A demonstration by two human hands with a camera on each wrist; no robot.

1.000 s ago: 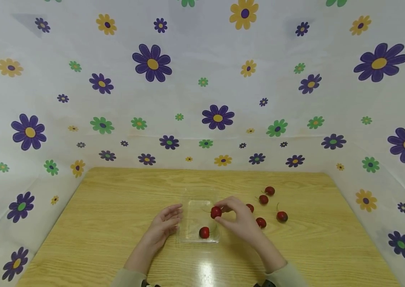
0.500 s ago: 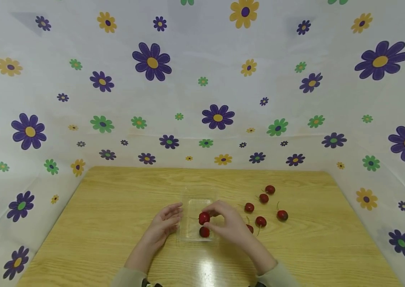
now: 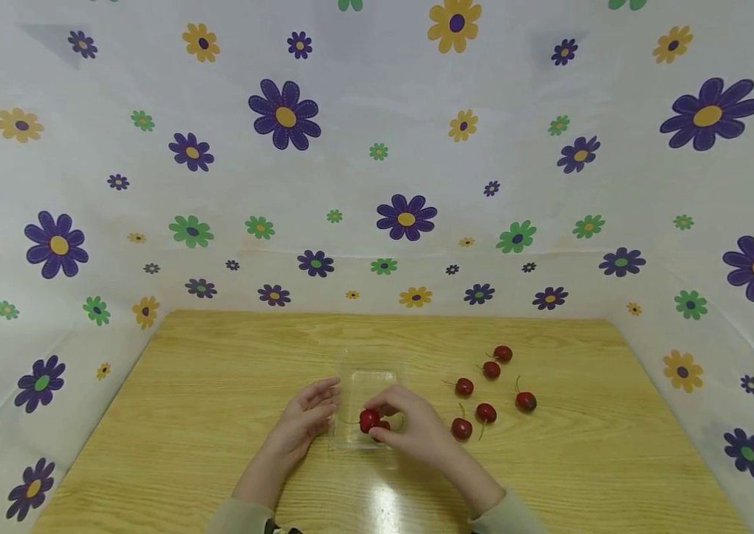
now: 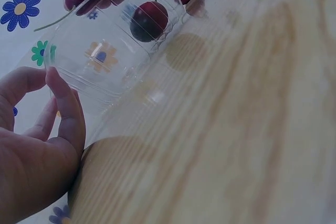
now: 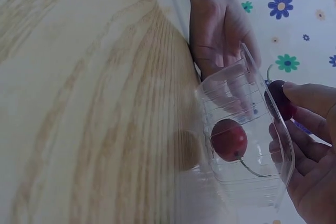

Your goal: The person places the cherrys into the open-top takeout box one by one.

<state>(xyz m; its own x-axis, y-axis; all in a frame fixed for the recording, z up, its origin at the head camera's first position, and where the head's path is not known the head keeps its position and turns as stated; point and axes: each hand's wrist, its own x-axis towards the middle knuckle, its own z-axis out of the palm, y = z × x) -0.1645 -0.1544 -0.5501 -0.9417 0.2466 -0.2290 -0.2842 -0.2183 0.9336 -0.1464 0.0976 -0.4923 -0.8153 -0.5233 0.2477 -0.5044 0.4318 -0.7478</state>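
A clear plastic container [image 3: 351, 400] stands on the table with one red cherry [image 5: 229, 140] lying inside, its stem attached. Over the container, my right hand [image 3: 410, 426] pinches another cherry [image 3: 368, 420] between thumb and fingers, its thin stem pointing left. In the right wrist view this held cherry [image 5: 281, 99] is at the level of the rim, partly behind the clear wall. My left hand [image 3: 305, 419] rests on the table at the container's left side, fingers relaxed. Its fingertips [image 4: 55, 77] are against or very close to the container's wall; I cannot tell which.
Several loose cherries with stems lie right of the container, the nearest cherry [image 3: 461, 429] close to my right wrist. The wooden table [image 3: 216, 371] ends at a white, flower-printed cloth [image 3: 350, 178] along the back and sides.
My right hand has carried the held cherry left and toward me, over the container. Cherries it had covered on the table now show. The left hand has stayed in place.
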